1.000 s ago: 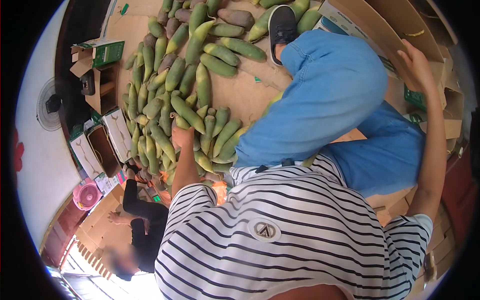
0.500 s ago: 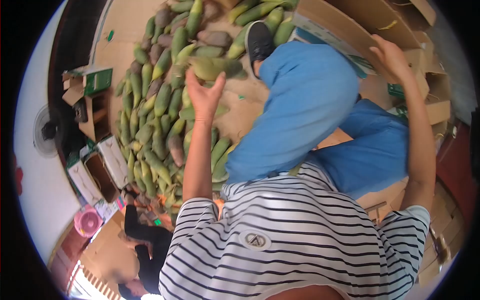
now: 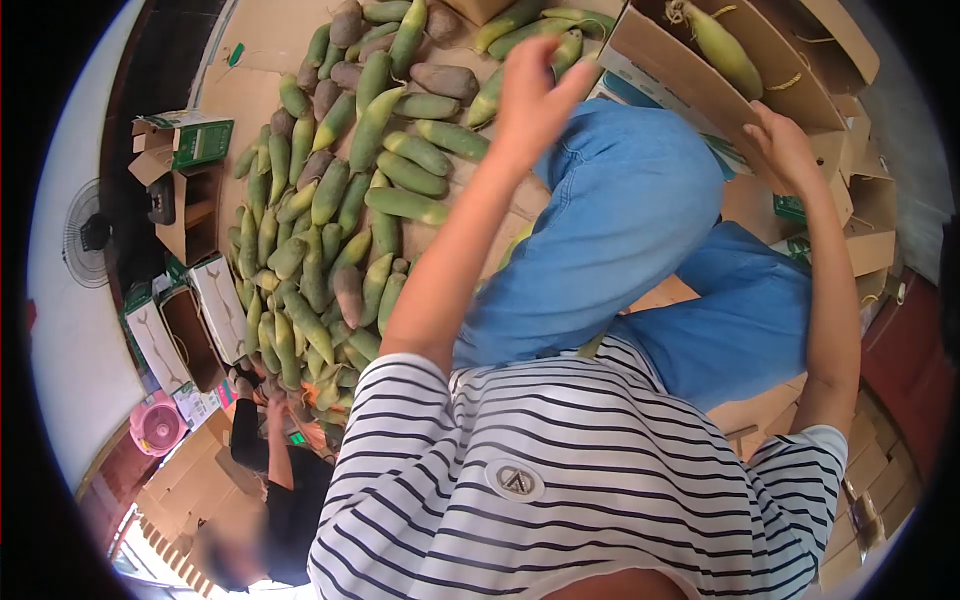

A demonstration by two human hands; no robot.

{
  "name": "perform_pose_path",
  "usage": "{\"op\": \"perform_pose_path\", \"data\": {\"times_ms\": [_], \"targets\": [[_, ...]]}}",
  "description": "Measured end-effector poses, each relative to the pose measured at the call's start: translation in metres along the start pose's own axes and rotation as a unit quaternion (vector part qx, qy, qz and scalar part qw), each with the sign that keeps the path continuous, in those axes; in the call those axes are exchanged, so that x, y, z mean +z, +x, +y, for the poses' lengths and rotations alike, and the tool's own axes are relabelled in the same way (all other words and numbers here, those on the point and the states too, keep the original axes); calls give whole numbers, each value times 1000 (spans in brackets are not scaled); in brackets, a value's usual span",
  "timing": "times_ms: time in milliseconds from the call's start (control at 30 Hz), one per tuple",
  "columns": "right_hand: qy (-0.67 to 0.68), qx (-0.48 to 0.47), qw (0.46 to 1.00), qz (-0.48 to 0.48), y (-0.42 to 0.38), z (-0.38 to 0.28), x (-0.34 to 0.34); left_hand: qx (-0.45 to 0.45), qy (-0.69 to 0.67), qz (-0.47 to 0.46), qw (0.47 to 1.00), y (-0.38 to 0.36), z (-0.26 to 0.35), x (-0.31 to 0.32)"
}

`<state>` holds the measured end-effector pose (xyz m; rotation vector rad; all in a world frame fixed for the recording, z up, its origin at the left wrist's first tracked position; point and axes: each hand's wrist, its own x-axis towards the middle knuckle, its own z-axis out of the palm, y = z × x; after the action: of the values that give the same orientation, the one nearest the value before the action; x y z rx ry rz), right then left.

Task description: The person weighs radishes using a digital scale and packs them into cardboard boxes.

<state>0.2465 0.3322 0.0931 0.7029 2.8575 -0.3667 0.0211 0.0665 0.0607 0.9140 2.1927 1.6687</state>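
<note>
My left hand (image 3: pixel 540 98) is in the air above my raised knee and the near end of the pile, thumb and fingers apart, with nothing in it. A pale green radish (image 3: pixel 727 52) with a stubby leaf end lies inside an open cardboard box (image 3: pixel 655 48). My right hand (image 3: pixel 785 148) grips the side wall of that box near its lower end. To the left, many green radishes (image 3: pixel 330 195), some of them purplish-brown, are heaped on flattened cardboard.
Open cartons (image 3: pixel 190 225) and white boxes (image 3: pixel 215 300) stand at the left, near a standing fan (image 3: pixel 92 235) and a pink fan (image 3: pixel 158 424). Another person (image 3: pixel 290 500) in dark clothes is at the lower left. More cartons (image 3: pixel 870 220) are stacked at the right.
My left hand has moved right from over the pile, letting go of the radish it held. A pale green radish now shows in the box. My right hand stays at the box wall.
</note>
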Motion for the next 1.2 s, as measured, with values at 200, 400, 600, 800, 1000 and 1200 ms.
{"op": "perform_pose_path", "data": {"times_ms": [200,400,600,800,1000,1200], "targets": [[24,5,1000,-3,2,0,-5,-182,333,74,922,-134,-195,-122],[13,9,1000,5,4,9,4,-561,-30,245,791,-187,-250,-187],[-1,-7,1000,11,2,6,4,-630,-123,226,733,-195,-313,-176],[-34,56,998,-9,-3,-15,-8,-660,-132,250,696,-183,-330,-172],[-10,66,998,-22,-3,-17,-9,-380,-170,156,896,-127,-164,-116],[-18,68,997,-10,-3,-19,-7,47,-237,63,968,-9,53,-36]]}}
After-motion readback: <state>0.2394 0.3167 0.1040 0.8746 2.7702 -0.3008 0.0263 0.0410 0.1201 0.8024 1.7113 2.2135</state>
